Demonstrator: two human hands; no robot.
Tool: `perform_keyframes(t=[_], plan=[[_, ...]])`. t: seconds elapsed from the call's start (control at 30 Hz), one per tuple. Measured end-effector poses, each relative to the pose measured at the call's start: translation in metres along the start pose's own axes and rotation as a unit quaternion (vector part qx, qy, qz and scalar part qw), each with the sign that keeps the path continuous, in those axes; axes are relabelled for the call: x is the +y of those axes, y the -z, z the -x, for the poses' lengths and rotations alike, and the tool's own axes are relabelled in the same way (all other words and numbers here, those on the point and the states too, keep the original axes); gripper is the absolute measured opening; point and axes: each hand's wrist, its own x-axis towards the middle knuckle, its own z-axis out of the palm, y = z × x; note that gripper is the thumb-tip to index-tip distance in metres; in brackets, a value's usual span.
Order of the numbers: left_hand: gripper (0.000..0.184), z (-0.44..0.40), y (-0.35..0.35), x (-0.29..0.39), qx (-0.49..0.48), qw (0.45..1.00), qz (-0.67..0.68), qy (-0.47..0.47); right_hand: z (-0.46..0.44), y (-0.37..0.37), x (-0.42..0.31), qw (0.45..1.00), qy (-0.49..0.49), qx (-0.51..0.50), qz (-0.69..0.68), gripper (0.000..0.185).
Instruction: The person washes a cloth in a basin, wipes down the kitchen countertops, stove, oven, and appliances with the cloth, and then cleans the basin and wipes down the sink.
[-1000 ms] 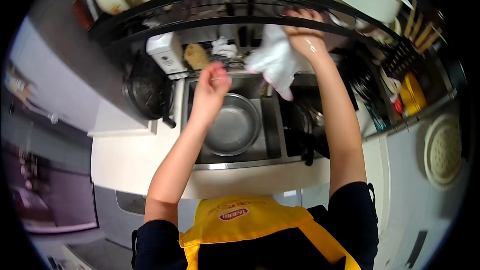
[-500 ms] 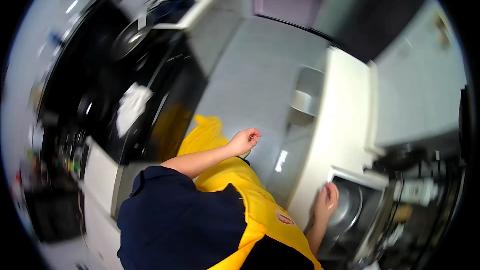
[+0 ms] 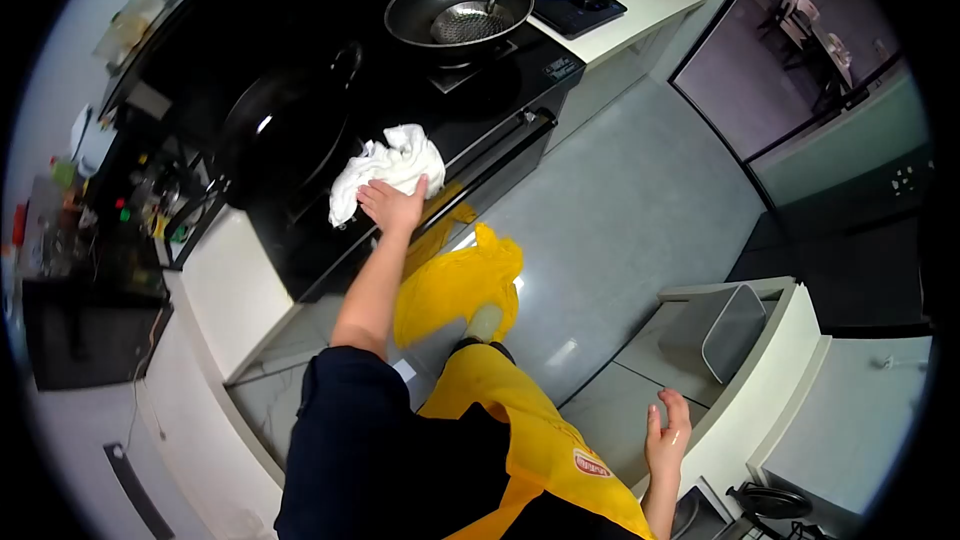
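Black stovetop (image 3: pixel 400 90): white cloth (image 3: pixel 400 162) beneath fingertips of left hand (image 3: pixel 392 207), open; right hand (image 3: pixel 668 436) loosely open.

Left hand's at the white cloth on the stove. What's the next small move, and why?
I'd probably curl the left hand's fingers into the white cloth: they lie extended on its near edge, with no closed grip visible. The cloth is loosely bunched at the front of the stove, and the right hand is well away from it.

Kitchen with pan (image 3: pixel 412 12) on stove (image 3: pixel 500 90).
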Motion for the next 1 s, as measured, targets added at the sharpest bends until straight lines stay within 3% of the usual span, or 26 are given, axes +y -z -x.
perform_keyframes(t=[0.03, 0.1, 0.17, 0.3, 0.43, 0.57, 0.77, 0.83, 1.0], plan=[[0.127, -0.020, -0.009, 0.014, -0.058, 0.998, 0.018, 0.011, -0.011, -0.009, -0.012, 1.000, -0.006, 0.004, 0.005, 0.023], [0.125, -0.047, -0.019, 0.042, -0.046, 0.997, -0.003, -0.064, -0.028, -0.020, -0.037, 0.999, 0.000, -0.036, 0.022, 0.025], [0.123, -0.067, -0.013, 0.075, -0.097, 0.975, -0.098, -0.176, -0.040, -0.027, -0.054, 0.998, -0.033, -0.041, 0.023, 0.027], [0.113, -0.095, -0.025, 0.127, -0.119, 0.905, -0.181, -0.366, -0.054, -0.038, -0.059, 0.995, -0.043, -0.057, 0.069, 0.026], [0.099, -0.106, -0.071, 0.175, -0.089, 0.864, -0.127, -0.478, -0.081, -0.042, -0.086, 0.987, -0.098, -0.108, 0.068, 0.024], [0.098, -0.116, -0.100, 0.234, -0.095, 0.843, -0.135, -0.511, -0.117, -0.052, -0.095, 0.985, -0.087, -0.123, 0.087, 0.023], [0.107, -0.140, -0.115, 0.314, -0.158, 0.847, -0.135, -0.489, -0.164, -0.051, -0.118, 0.980, -0.111, -0.145, 0.082, 0.025], [0.109, -0.146, -0.113, 0.341, -0.163, 0.845, -0.160, -0.484, -0.170, -0.049, -0.125, 0.968, -0.171, -0.168, 0.073, 0.025], [0.105, -0.152, -0.133, 0.384, -0.165, 0.850, -0.152, -0.477, -0.140, -0.053, -0.115, 0.973, -0.152, -0.141, 0.104, 0.024]])
